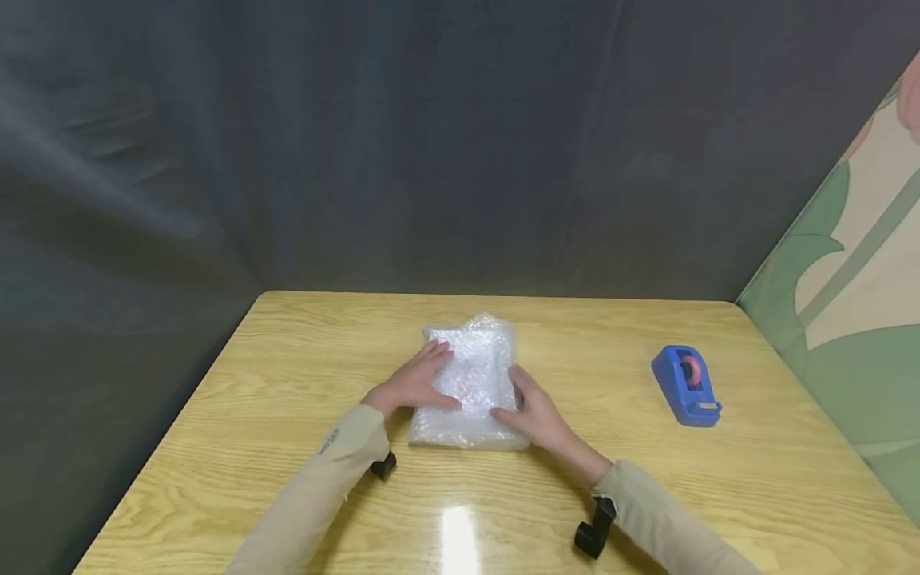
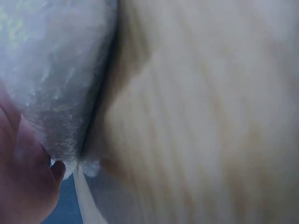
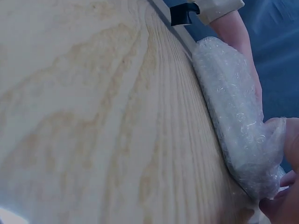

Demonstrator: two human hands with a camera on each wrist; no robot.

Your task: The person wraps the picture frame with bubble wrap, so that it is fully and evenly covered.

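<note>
A flat bundle in clear bubble wrap (image 1: 470,371) lies on the table in front of me, with a loose flap standing up at its far end. What is inside the wrap cannot be made out. My left hand (image 1: 415,383) rests across the bundle's left side, fingers and thumb spread over the top. At the opposite side, my right hand (image 1: 539,414) grips the right edge, thumb on top. In the right wrist view, wrap (image 3: 233,107) bunches up against the right hand (image 3: 285,182). Beside the wrapped side, the left hand (image 2: 30,177) shows in the left wrist view.
A blue tape dispenser (image 1: 686,386) with a pink roll stands on the right of the wooden table (image 1: 287,383). A dark curtain (image 1: 431,160) hangs behind the table, and a flowered cloth (image 1: 855,319) borders its right side.
</note>
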